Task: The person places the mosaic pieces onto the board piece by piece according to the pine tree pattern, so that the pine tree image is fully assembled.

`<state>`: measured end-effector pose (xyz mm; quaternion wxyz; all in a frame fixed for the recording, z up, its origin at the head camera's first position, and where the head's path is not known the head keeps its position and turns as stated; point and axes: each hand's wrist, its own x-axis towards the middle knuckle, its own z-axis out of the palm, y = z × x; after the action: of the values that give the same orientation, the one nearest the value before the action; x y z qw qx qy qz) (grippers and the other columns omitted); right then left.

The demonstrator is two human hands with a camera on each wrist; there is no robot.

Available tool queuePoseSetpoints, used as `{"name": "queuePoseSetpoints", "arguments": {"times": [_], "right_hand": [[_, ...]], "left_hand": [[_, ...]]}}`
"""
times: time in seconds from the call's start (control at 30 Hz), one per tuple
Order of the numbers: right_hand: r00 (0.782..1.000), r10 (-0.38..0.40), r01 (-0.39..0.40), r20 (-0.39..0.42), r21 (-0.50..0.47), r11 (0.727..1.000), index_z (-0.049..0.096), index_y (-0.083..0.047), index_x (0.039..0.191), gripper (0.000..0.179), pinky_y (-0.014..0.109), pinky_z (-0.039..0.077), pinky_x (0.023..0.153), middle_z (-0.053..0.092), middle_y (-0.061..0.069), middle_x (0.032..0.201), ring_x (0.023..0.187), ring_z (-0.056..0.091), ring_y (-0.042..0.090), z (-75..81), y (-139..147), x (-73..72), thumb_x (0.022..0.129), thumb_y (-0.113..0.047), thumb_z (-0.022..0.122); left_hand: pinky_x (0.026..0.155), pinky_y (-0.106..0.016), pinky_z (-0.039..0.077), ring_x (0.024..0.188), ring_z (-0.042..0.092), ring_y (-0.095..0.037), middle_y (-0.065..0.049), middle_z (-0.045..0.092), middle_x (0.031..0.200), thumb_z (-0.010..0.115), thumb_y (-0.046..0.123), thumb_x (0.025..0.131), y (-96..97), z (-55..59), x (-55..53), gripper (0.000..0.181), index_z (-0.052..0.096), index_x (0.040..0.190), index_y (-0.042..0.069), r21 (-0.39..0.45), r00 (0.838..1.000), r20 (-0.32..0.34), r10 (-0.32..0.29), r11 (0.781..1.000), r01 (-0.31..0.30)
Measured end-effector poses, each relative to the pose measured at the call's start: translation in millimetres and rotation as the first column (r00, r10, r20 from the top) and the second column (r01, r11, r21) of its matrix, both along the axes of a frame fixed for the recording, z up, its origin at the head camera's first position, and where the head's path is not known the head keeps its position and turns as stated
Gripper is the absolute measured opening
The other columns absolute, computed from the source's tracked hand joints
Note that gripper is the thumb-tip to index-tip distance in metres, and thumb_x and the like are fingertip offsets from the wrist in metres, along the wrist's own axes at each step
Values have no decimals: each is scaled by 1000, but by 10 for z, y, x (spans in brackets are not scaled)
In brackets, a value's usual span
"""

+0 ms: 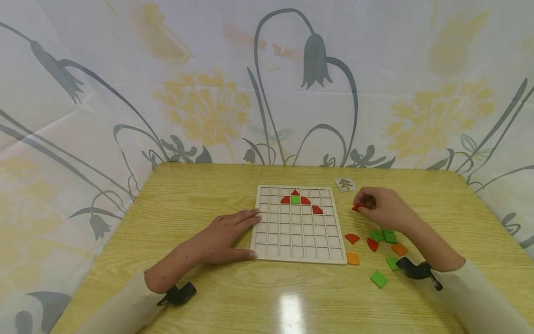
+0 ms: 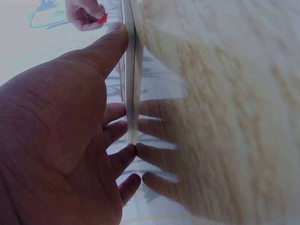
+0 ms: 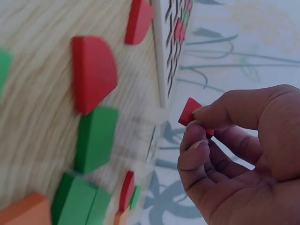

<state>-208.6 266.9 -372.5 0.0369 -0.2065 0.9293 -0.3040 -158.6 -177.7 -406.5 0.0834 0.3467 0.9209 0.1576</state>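
Along the left edge of the board my left hand rests, fingers spread; four red tiles and a green tile sit high on the board; rightward, near a card, my right hand pinches a red piece, loose tiles nearby

cream sleeves, black wrist cameras

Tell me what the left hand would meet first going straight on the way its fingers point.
The pale grid board. The left hand reaches the board's left edge and seems to touch it, so there is probably no gap, though depth is unclear.
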Motion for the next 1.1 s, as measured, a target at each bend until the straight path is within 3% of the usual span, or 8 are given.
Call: {"name": "queuePoseSetpoints", "arguments": {"times": [0.57, 0.77, 1.1], "right_hand": [[983, 163, -154, 89, -94, 984, 74, -4, 107, 12, 29, 55, 76, 74, 6, 103, 88, 68, 20, 153, -540, -163, 101, 1, 65], [972, 195, -177, 131, -140, 974, 72, -1, 108, 11, 32, 56, 77, 73, 13, 104, 89, 70, 32, 137, -742, -249, 102, 1, 64], [967, 230, -220, 109, -94, 971, 74, -6, 105, 10, 39, 53, 80, 71, 6, 99, 84, 63, 19, 57, -1105, -398, 102, -2, 66]], "left_hand": [[120, -65, 29, 160, 28, -30, -3, 22, 177, 69, 61, 99, -4, 4, -4, 91, 31, 169, 18, 6, 1000, 3, -4, 1000, 4], [121, -65, 28, 160, 27, -30, -4, 22, 177, 70, 59, 98, -6, 12, 5, 91, 31, 169, 18, 8, 1000, 10, -1, 1000, 1], [121, -64, 28, 161, 27, -29, -1, 21, 177, 70, 61, 98, 5, 26, 2, 92, 31, 169, 19, -3, 1000, 13, 5, 1000, -5]]}}
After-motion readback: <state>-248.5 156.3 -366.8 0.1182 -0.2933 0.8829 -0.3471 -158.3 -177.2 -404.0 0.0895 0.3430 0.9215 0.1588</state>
